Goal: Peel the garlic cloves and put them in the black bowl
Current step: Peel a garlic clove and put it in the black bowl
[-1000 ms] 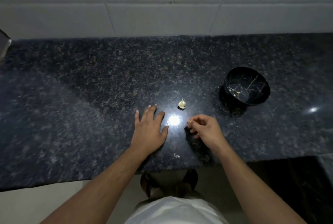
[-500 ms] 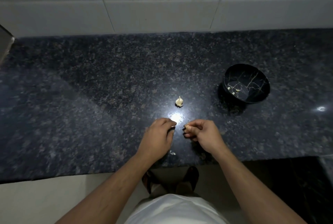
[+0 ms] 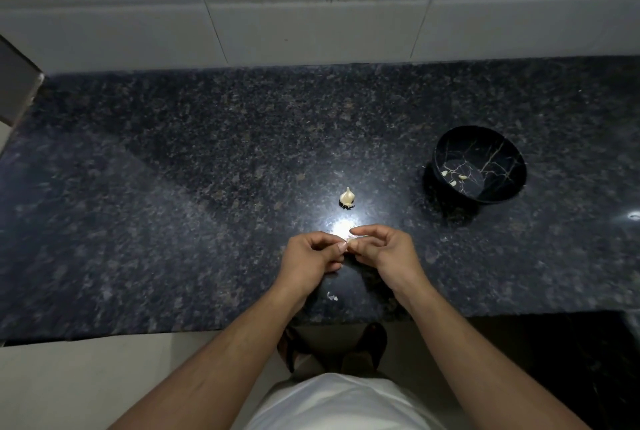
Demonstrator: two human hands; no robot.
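Your left hand (image 3: 310, 256) and right hand (image 3: 381, 251) meet just above the near part of the dark granite worktop (image 3: 173, 204), each pinching an end of one small garlic clove (image 3: 351, 240) between thumb and fingertips. From here, the likeliest trouble is the clove popping out as the skin gives, since so little of it shows between your fingers; it could skid off the near edge to the floor. Bits of skin could also ride along into the black bowl (image 3: 479, 164), which sits well apart to your right with a few peeled cloves (image 3: 453, 176) inside. The clove's long axis seems to run roughly left to right between your hands, though which end is the tip is hidden. The remaining garlic head (image 3: 347, 197) stands just beyond your hands, tip pointing away from you.
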